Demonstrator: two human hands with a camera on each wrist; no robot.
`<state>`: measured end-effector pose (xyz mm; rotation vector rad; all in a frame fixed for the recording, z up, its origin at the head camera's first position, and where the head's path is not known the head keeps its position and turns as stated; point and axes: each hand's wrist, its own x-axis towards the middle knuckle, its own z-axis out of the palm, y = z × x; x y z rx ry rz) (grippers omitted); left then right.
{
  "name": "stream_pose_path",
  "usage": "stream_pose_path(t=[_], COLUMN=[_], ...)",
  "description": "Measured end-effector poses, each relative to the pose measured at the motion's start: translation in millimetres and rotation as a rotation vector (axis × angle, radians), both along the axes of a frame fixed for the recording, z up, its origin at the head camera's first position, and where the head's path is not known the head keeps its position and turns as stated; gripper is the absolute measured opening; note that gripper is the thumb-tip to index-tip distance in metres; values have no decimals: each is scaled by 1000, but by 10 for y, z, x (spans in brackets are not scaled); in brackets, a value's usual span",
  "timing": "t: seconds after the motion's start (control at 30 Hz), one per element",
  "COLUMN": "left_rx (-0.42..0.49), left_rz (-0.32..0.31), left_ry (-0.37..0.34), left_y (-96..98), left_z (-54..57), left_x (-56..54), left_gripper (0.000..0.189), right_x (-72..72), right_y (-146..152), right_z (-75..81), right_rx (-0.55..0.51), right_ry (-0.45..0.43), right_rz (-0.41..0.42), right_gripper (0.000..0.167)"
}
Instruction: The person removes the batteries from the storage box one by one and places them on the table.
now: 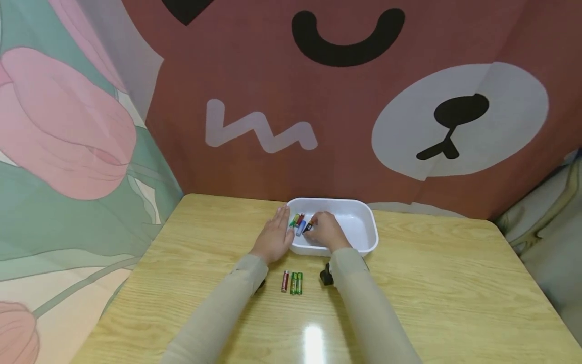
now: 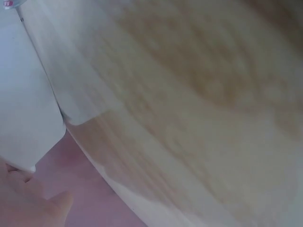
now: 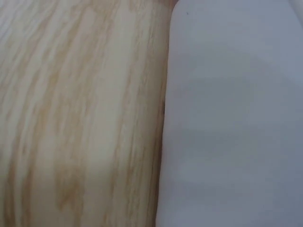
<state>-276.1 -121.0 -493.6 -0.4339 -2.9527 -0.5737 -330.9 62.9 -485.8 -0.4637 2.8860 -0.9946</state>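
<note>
A white plastic tray (image 1: 359, 225) stands toward the back of the table. My left hand (image 1: 274, 236) lies along its left wall with the fingers straight. Over the inside of the tray, my right hand (image 1: 329, 231) pinches a black battery with an orange end (image 1: 308, 227) between thumb and fingers. Beside that battery, at the tray's left end, lie a blue battery (image 1: 300, 228), a red one (image 1: 300, 219) and a yellow-green one (image 1: 295, 219). The left wrist view catches part of my left hand by the tray's corner; the right wrist view has only the tray wall (image 3: 227, 118) and table.
On the wooden table (image 1: 436, 283), between my forearms, a red battery (image 1: 285, 281) lies alongside two green batteries (image 1: 296, 283). Behind the table's back edge hangs a brown printed cloth (image 1: 254, 172). A black wrist device (image 1: 326, 276) shows under my right sleeve.
</note>
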Motion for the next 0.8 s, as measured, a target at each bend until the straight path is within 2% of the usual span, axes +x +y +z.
stream_pose_path(t=[0.13, 0.37, 0.57, 0.8], left_rx=[-9, -1, -7, -11], left_rz=[-1, 0, 4, -3], left_ry=[-3, 2, -23, -31], left_y=[-23, -45, -39, -33], left_z=[1, 32, 13, 9], left_x=[4, -3, -10, -27], left_gripper=[65, 65, 65, 65], right_x=[2, -4, 21, 29], right_y=[-22, -52, -50, -27], right_z=[16, 83, 92, 92], right_rx=[-1, 17, 92, 125], right_ry=[-33, -30, 30, 131], right_rz=[-4, -2, 11, 39], right_gripper=[41, 42, 43, 44])
